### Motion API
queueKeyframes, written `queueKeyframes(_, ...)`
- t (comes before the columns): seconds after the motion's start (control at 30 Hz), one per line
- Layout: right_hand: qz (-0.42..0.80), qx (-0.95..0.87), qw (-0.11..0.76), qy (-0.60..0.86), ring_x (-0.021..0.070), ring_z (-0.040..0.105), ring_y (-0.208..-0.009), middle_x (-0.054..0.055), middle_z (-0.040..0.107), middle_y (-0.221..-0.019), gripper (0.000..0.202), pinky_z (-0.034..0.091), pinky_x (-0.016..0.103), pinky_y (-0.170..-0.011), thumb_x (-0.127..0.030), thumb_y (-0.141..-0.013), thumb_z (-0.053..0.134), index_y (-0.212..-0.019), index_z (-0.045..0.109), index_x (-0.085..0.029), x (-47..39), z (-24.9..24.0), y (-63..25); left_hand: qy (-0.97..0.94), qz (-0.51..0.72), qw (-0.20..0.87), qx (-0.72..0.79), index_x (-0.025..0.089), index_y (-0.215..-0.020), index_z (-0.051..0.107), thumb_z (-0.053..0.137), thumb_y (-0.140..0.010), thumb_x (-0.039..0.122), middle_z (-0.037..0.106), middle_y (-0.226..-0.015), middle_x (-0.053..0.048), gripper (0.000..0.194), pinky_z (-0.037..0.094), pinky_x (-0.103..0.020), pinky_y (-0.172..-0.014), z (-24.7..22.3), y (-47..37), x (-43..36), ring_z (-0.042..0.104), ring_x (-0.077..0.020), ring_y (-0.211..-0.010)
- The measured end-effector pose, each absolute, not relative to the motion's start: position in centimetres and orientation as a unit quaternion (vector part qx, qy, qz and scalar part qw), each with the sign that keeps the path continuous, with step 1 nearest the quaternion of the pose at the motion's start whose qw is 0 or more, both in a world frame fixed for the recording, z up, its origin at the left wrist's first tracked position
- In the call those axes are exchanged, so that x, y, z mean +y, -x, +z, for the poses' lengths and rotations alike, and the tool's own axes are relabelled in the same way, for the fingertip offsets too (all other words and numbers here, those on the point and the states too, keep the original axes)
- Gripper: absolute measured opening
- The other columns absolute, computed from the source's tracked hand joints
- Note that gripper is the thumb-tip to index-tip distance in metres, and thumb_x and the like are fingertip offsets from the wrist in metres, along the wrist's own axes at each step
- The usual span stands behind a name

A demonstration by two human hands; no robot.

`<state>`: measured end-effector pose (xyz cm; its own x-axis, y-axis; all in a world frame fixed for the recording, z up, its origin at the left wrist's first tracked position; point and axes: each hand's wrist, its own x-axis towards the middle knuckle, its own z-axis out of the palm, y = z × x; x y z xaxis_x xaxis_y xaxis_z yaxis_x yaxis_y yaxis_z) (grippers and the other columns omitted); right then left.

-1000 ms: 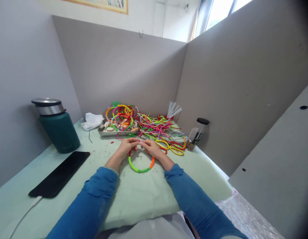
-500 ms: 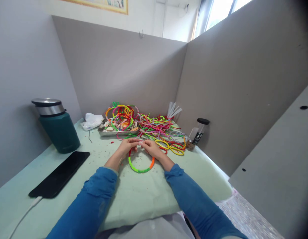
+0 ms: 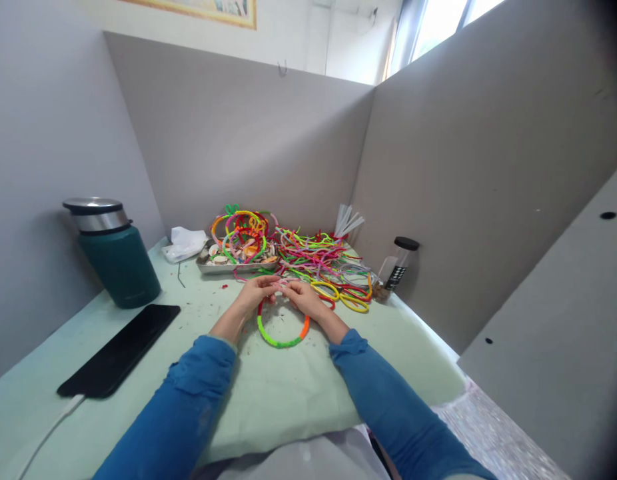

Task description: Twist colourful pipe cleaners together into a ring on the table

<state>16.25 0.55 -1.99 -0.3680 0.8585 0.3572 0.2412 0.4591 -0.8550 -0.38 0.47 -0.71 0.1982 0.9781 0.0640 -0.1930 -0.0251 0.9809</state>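
Observation:
A ring wrapped in coloured pipe cleaners [image 3: 281, 345], with red, lime, green and orange stretches, lies toward me on the table. My left hand [image 3: 257, 294] is closed on its far left part, the thumb and fingers pinching. My right hand [image 3: 302, 295] grips the far right part, its fingertips almost meeting those of the left. Between the fingertips a bit of pale pink shows at the ring's far side; the rest there is hidden by my fingers. Just beyond my right hand lie yellow pipe-cleaner loops [image 3: 355, 303].
Behind my hands stand a metal tray [image 3: 233, 268] with shells and finished-looking rings, and a heap of pipe cleaners [image 3: 318, 253]. A green bottle [image 3: 119, 263] and a black phone [image 3: 121, 350] are at left, a clear jar [image 3: 401, 263] at right. Grey partitions [image 3: 248, 133] enclose the table.
My fingertips have shifted very slightly at the far side of the ring. Both hands keep hold of it, and everything else stays in place.

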Motion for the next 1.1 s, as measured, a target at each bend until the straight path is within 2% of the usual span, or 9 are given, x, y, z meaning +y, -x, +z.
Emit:
queueKeyframes(0.17,0.363,-0.744,0.418,0.373,0.0090,0.034,-0.052,-0.003,0.041,-0.053,0.037,0.028,0.021,-0.049,-0.047,-0.084,0.051,-0.062,0.050,-0.016,0.56,-2.02,-16.27,-0.513,0.493,0.581,0.395,0.008,-0.092,0.064,0.082,-0.050,0.028,0.063,-0.061,-0.001,0.050,0.042,-0.023,-0.044,-0.86,0.45,0.52,0.052,-0.0087,-0.042)
queueKeyframes(0.5,0.359,-0.745,0.417,0.376,0.0092,0.035,-0.053,-0.003,0.041,-0.053,0.037,0.028,0.021,-0.049,-0.048,-0.082,0.053,-0.066,0.053,-0.015,0.48,-1.87,-16.31,-0.518,0.503,0.568,0.394,0.009,-0.090,0.065,0.082,-0.049,0.029,0.065,-0.069,-0.003,0.049,0.042,-0.022,-0.045,-0.52,0.38,0.31,0.052,-0.0072,-0.043)
queueKeyframes(0.9,0.374,-0.739,0.409,0.384,0.0095,0.035,-0.052,-0.003,0.041,-0.052,0.037,0.028,0.022,-0.049,-0.048,-0.081,0.054,-0.066,0.056,-0.015,0.68,-2.20,-16.32,-0.536,0.484,0.567,0.396,0.010,-0.081,0.066,0.080,-0.051,0.029,0.061,-0.059,-0.001,0.038,0.040,-0.021,-0.044,-0.94,0.58,0.64,0.051,-0.0073,-0.042)
queueKeyframes(1.1,0.371,-0.743,0.416,0.372,0.0095,0.035,-0.053,-0.003,0.041,-0.053,0.037,0.028,0.021,-0.050,-0.047,-0.082,0.053,-0.063,0.052,-0.016,0.58,-2.03,-16.28,-0.521,0.491,0.571,0.401,0.010,-0.087,0.065,0.082,-0.048,0.031,0.064,-0.067,-0.003,0.048,0.042,-0.022,-0.045,-0.52,0.35,0.30,0.051,-0.0072,-0.042)
